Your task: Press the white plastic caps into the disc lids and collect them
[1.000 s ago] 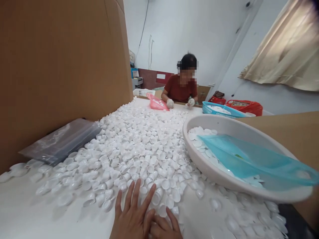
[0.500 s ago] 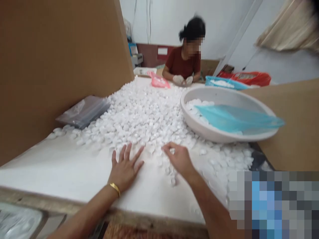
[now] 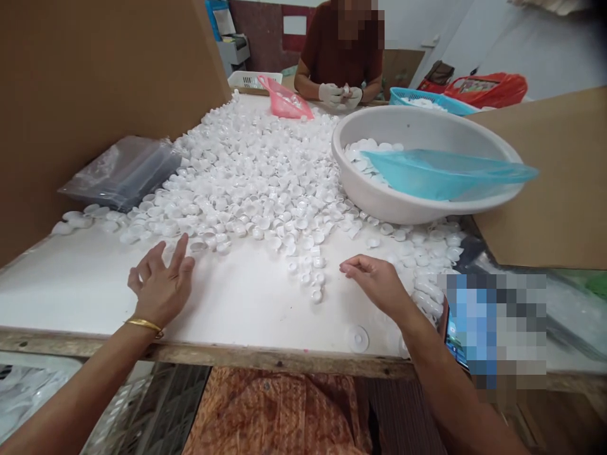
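Observation:
A broad heap of small white plastic cup-like pieces (image 3: pixel 265 183) covers much of the white tabletop. My left hand (image 3: pixel 164 278) hovers over the bare strip in front of the heap, fingers apart and slightly bent, holding nothing; a gold bracelet circles its wrist. To the right, my right hand (image 3: pixel 374 284) has its thumb and fingers pressed together, with nothing visible at their tips. Just left of it lies a small cluster of the white pieces (image 3: pixel 306 278). One flat round white piece (image 3: pixel 359 339) rests near the table's front edge.
A grey-white basin (image 3: pixel 427 212) holds white pieces and a blue scoop (image 3: pixel 441 174). Cardboard walls (image 3: pixel 95 76) flank the table. Clear plastic bags (image 3: pixel 128 170) lie left, a phone (image 3: pixel 455 341) right. Opposite, a gloved co-worker (image 3: pixel 339 69) sits near a pink scoop (image 3: pixel 287 101).
My view has tipped down. My left hand has moved left, away from the middle, its fingers bending more. My right hand has shifted right, off the small cluster of pieces.

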Tool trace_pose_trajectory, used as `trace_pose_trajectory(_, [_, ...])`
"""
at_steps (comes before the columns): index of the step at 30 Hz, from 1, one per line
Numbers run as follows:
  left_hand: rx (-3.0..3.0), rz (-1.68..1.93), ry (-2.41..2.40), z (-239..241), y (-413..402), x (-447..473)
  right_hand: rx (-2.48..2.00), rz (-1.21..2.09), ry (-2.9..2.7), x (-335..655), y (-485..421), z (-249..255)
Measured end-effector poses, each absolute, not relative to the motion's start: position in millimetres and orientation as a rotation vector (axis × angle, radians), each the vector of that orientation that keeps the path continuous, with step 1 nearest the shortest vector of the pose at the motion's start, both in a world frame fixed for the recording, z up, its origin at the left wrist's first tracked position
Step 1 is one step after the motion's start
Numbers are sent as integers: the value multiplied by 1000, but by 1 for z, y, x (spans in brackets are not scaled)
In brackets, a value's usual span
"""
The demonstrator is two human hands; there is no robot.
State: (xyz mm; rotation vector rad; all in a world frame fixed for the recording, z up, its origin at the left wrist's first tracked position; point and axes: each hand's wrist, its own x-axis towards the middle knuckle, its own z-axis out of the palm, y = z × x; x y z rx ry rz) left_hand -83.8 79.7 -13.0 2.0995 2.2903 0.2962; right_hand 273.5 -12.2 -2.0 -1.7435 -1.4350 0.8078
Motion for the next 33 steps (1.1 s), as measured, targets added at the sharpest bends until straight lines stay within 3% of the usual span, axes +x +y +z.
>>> trace_pose_trajectory(6, [1829,391,2264,-3,75,-87,-1881,644,-1782,254,-8,3])
trace_pose_trajectory(9, [1891,368,2295,8,70,-89,-1953,438,-1925,239,9,3])
trace_pose_trajectory(12, [2150,293,2296,15,60,-86,-1983,436,-1985,230,23,0])
trace_pose_trajectory(19, [2740,433,1399,-3,57,-7,-1906,558,-1851,234,39,-15])
trace_pose_trajectory(23, [2753,289,1095,-10,79,49,-1912,524,-1786,237,37,-23])
trace_pose_trajectory(29, [2547,253,1298,-13,83,52,-1831,560,-1730,244,30,-32])
trace_pose_trajectory(33, [2078,375,1457,-13,68,41,-1842,534,-1802,247,32,-37])
